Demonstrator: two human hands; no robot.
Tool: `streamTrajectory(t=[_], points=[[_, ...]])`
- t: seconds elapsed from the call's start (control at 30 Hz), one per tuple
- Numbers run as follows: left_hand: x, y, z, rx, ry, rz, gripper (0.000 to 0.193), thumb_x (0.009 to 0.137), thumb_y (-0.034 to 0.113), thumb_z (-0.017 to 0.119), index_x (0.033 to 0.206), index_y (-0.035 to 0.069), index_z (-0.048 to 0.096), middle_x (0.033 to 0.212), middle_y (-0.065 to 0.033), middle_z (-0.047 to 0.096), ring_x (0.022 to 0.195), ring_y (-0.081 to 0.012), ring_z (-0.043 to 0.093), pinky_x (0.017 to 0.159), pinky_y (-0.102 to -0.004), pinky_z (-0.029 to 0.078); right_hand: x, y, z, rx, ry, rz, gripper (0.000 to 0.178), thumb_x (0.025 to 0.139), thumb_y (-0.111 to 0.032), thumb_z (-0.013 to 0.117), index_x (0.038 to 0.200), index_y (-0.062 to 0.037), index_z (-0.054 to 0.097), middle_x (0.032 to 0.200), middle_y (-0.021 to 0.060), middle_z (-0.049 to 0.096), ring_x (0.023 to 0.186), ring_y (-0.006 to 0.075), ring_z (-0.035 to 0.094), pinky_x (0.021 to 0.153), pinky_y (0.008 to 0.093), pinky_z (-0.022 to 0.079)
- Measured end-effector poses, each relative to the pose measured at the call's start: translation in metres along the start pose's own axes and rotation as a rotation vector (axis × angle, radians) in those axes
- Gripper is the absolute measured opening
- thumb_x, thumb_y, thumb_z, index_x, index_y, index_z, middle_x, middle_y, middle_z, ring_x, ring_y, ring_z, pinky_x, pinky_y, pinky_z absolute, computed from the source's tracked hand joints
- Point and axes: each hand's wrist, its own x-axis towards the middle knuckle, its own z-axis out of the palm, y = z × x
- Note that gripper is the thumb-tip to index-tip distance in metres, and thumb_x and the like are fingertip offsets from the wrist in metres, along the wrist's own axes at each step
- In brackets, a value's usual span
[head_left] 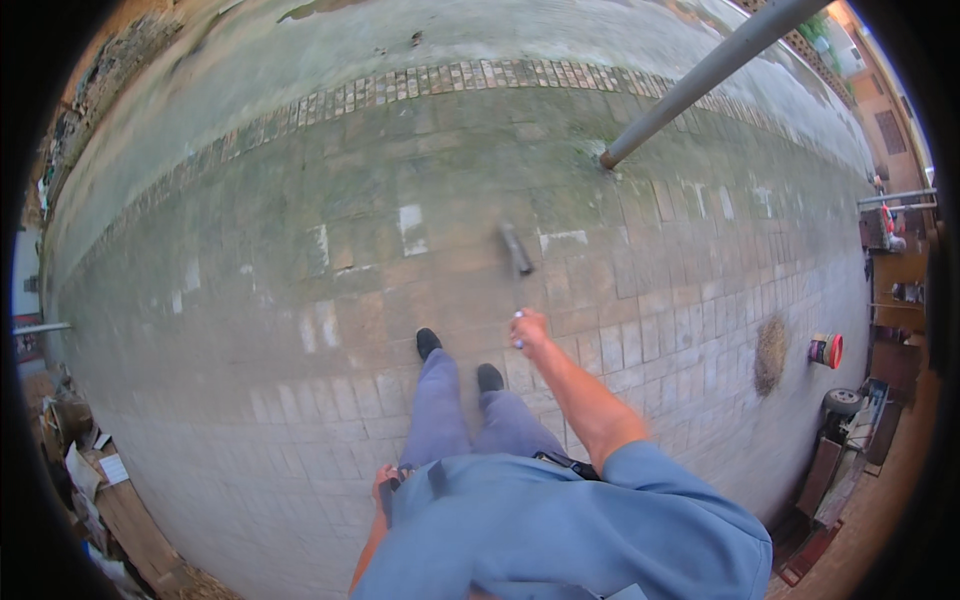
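Observation:
My right hand is closed round the pale handle of a tool, held out in front of me. The tool's dark grey, narrow head is smeared by motion, so its exact kind is unclear. It shows over the brick paving, ahead of my shoes; whether it touches the bricks I cannot tell. At my left thigh, my left hand has its fingers curled. A dark strap hangs beside it, and the hand's inside is hidden.
A grey metal pole rises from the paving ahead right. To the right lie a brownish heap, a red-rimmed bucket and a wheeled cart. Boards and clutter line the left. A brick edging crosses the far side.

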Motion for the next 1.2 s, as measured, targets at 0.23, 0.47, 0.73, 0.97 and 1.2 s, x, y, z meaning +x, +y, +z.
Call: streamTrajectory(t=[0.23, 0.47, 0.73, 0.97, 1.2], points=[[0.043, 0.003, -0.037, 0.123, 0.058, 0.042, 0.044, 0.086, 0.033, 0.049, 0.117, 0.002, 0.052, 0.099, -0.0177, 0.062, 0.094, -0.0269, 0.059, 0.083, -0.0338, 0.044, -0.057, -0.01, 0.12, -0.088, -0.18, 0.214, 0.064, 0.07, 0.005, 0.054, 0.131, -0.0039, 0.036, 0.067, 0.0048, 0.049, 0.045, 0.0094, 0.042, 0.033, 0.0235, 0.03], [0.065, 0.041, -0.062, 0.008, -0.026, 0.028, 0.042, 0.085, 0.031, 0.052, 0.117, 0.003, 0.052, 0.1, -0.0172, 0.062, 0.092, -0.026, 0.06, 0.082, -0.0326, 0.045, -0.035, -0.061, 0.094, -0.103, -0.074, 0.107, 0.061, 0.074, 0.002, 0.051, 0.133, -0.0065, 0.034, 0.068, 0.0052, 0.05, 0.045, 0.009, 0.042, 0.033, 0.0216, 0.03], [0.106, -0.025, -0.061, -0.144, -0.048, -0.064, 0.041, 0.086, 0.028, 0.051, 0.117, 0.001, 0.051, 0.093, -0.0164, 0.063, 0.085, -0.0229, 0.061, 0.077, -0.0327, 0.047, 0.052, -0.098, 0.063, 0.031, 0.09, -0.003, 0.018, 0.075, 0.005, 0.048, 0.087, -0.0075, 0.045, 0.06, 0.0038, 0.045, 0.042, 0.0106, 0.041, 0.031, 0.0234, 0.029], [0.095, 0.049, -0.057, 0.029, -0.075, 0.021, 0.039, 0.086, 0.021, 0.048, 0.117, -0.003, 0.048, 0.097, -0.0188, 0.06, 0.088, -0.0229, 0.059, 0.079, -0.0336, 0.046, 0.027, -0.072, 0.115, -0.099, -0.025, 0.083, 0.034, 0.073, 0.005, 0.051, 0.107, -0.0031, 0.05, 0.062, 0.0048, 0.049, 0.042, 0.0112, 0.043, 0.032, 0.0247, 0.031], [0.165, 0.026, -0.044, -1.024, -0.292, -0.567, 0.033, 0.088, 0.016, 0.043, 0.056, 0.01, 0.046, 0.048, 0.0056, 0.039, 0.045, -0.0033, 0.038, 0.041, -0.0215, 0.025, 0.01, -0.132, 0.105, -0.104, -0.169, 0.147, 0.069, 0.074, 0.004, 0.053, 0.138, -0.0031, 0.027, 0.068, 0.0067, 0.051, 0.046, 0.0112, 0.044, 0.033, 0.0243, 0.031]])
